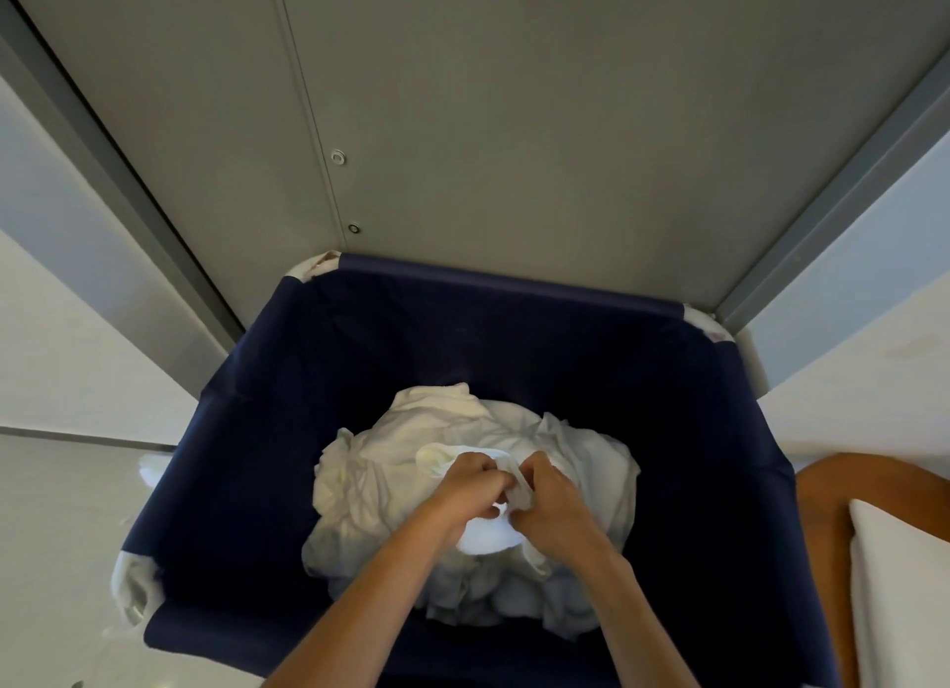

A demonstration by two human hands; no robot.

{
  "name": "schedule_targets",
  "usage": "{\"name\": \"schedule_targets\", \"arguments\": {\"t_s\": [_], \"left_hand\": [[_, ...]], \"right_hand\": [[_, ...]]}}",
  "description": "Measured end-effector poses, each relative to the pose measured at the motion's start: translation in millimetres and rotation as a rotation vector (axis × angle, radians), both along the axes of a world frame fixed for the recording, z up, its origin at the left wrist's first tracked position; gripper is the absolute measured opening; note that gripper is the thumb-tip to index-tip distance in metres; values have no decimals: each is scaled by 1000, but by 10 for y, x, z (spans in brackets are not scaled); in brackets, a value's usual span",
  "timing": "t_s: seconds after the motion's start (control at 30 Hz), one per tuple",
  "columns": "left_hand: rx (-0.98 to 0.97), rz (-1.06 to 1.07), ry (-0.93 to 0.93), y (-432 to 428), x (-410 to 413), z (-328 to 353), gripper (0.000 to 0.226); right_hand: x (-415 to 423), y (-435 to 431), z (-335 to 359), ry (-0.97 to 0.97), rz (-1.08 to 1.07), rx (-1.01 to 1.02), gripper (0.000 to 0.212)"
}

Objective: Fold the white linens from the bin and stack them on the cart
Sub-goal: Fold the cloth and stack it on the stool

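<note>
Linen edge (518,484) pinched between curled fingers of left hand (470,482) and right hand (550,494) over the navy bin (308,358); best lift clear, then find corners.

You are facing a grey panel (514,122) with a vertical seam that is carrying two round fittings (338,157). Darker grey frame strips (123,173) are slanting down both sides, and pale walls (51,353) are flanking them above a light floor (51,533).

You have one navy bin (719,430), and in it one heap of white linens (411,441), its pieces too tangled to count. Two hands show: your left hand (465,487) and right hand (547,502). One white folded cloth (899,584) lies at the right, and two round rivets (338,157) sit on the grey panel (565,122).
</note>
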State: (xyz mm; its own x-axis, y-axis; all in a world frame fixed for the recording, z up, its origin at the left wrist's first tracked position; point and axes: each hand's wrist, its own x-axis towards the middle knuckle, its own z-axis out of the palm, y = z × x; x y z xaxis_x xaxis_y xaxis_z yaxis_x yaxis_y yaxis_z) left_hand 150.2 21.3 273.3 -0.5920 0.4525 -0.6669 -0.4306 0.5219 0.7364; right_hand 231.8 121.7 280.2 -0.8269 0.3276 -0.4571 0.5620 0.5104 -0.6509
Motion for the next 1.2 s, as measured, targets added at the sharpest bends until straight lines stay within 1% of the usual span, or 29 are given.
{"name": "schedule_targets", "arguments": {"t_s": [0.07, 0.13, 0.17, 0.23, 0.3, 0.4, 0.53, 0.6, 0.7, 0.83, 0.87, 0.93, 1.0, 1.07, 1.17, 1.2], "left_hand": [[2, -7, -22, -30, -16, -33, 14], [-19, 3, -11, -100, -43, -107, 12], [-53, 11, 46, -145, -66, -163, 12], [-177, -9, 216, -252, -109, -292, 13], [-277, -65, 340, -354, -149, -399, 24], [-357, -167, 443, -452, -164, -522, 34], [-430, -268, 515, -497, -112, -638, 38], [-433, -280, 555, -501, -79, -677, 43], [-394, -196, 628, -492, -63, -682, 54], [-354, -99, 795, -466, -107, -647, 51], [-360, -101, 815, -468, -124, -639, 50], [-394, -174, 821, -476, -145, -652, 50], [-448, -291, 797, -494, -154, -683, 48], [-484, -365, 758, -502, -155, -719, 44], [-495, -424, 742, -510, -149, -780, 37], [-472, -427, 746, -518, -159, -817, 36]], "right_hand": [[15, 61, 1, 55, -24, 41, 16], [32, 153, 55, 122, -36, 83, 15], [42, 201, 106, 154, -45, 94, 16], [75, 285, 243, 199, -73, 82, 20], [112, 354, 403, 247, -101, 66, 22], [155, 421, 636, 336, -159, 37, 23], [197, 460, 895, 424, -189, 3, 24], [223, 474, 970, 448, -172, -5, 25], [263, 484, 1042, 469, -147, -10, 28], [313, 493, 1090, 489, -106, -9, 29], [322, 496, 1095, 492, -104, -14, 29], [343, 504, 1097, 496, -97, -23, 29], [362, 514, 1102, 500, -77, -34, 30], [384, 522, 1116, 513, -49, -58, 32], [410, 543, 1132, 558, -12, -92, 40], [412, 552, 1131, 570, -5, -91, 42]]}}
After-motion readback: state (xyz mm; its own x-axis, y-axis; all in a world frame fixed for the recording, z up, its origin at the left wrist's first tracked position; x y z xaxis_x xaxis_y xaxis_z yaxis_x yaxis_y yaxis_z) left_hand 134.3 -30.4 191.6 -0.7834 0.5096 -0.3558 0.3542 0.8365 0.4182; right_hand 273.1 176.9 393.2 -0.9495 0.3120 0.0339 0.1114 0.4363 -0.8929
